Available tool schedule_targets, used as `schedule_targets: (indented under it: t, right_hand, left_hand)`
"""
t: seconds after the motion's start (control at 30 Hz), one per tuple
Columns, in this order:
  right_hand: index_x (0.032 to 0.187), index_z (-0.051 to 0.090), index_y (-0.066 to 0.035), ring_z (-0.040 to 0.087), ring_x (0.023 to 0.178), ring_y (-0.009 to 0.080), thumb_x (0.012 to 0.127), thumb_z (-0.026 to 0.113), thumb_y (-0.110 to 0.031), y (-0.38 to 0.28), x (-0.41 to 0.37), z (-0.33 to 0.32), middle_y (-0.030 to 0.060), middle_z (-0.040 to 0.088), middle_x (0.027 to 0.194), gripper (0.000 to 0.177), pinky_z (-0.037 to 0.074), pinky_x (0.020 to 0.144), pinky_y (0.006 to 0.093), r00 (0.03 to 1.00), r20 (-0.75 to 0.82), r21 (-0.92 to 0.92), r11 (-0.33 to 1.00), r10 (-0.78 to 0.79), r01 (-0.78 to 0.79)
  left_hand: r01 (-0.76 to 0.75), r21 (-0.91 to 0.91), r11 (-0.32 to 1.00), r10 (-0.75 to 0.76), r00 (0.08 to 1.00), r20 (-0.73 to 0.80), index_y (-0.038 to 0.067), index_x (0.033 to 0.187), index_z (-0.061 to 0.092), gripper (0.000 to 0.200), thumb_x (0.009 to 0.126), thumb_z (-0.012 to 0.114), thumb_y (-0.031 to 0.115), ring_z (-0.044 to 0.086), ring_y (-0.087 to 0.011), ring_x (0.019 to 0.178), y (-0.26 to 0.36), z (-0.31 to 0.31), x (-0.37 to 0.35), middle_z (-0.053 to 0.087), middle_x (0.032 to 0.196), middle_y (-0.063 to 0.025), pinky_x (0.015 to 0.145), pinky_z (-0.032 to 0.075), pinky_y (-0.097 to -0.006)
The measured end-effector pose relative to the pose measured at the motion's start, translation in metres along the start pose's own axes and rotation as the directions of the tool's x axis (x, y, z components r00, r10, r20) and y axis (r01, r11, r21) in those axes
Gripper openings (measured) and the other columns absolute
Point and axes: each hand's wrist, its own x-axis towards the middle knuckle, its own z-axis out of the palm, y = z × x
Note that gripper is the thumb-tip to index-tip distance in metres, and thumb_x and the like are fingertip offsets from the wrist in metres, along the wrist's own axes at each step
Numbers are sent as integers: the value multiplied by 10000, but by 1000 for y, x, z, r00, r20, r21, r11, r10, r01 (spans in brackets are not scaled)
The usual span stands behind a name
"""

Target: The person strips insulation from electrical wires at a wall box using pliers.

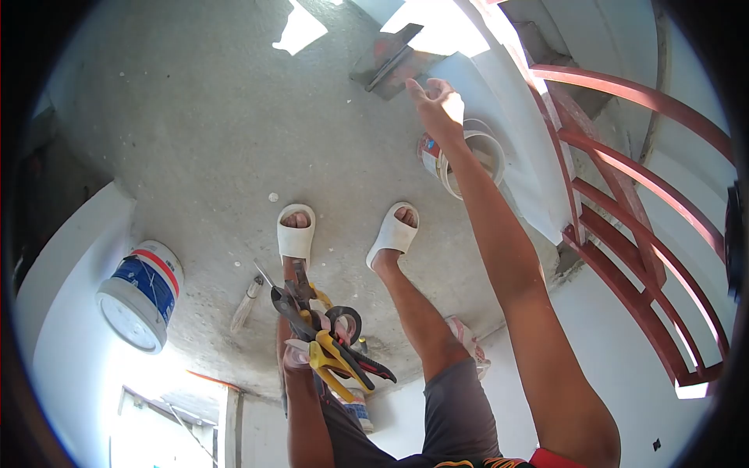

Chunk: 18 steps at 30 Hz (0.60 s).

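My left hand (298,355) is wrapped round a bundle of tools held in front of my left leg. The bundle includes yellow-handled pliers (335,360), a roll of black tape (343,321) and a red-and-black-handled tool (373,366). A thin metal point sticks out at its upper left. My right hand (438,108) is stretched far forward with thumb and fingers apart, nothing seen in it. Just beyond it, a flat dark-grey object with a black bar (394,58) lies by the wall. Below the right wrist stands a white bucket (493,148), partly hidden by my forearm.
A red metal railing (624,160) runs along the right. At left stands a white-and-blue bucket (144,292). A pale-handled brush-like tool (247,303) lies on the concrete floor (195,179). My feet in white slides (296,230) stand mid-floor. Another bucket (357,409) is behind me.
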Motion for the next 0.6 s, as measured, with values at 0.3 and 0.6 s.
schedule_targets:
  t: [0.3, 0.6]
  right_hand:
    - [644, 646, -12, 612, 494, 121, 802, 636, -330, 1, 76, 87, 37, 629, 535, 356, 528, 562, 227, 994, -89, -48, 996, 66, -70]
    - [1249, 477, -15, 546, 1127, 184, 869, 649, -70, 110, -239, 6, 114, 568, 1195, 420, 442, 971, 353, 984, -11, 962, 271, 177, -38]
  left_hand:
    - [28, 63, 998, -29, 999, 21, 87, 1059, 517, 577, 659, 837, 351, 602, -290, 897, 21, 0, 0, 593, 1013, -185, 746, 515, -382]
    - [214, 26, 976, -215, 974, 69, 61, 1101, 466, 629, 652, 852, 270, 613, -328, 990, 64, -1, -3, 566, 1071, -222, 789, 573, -379]
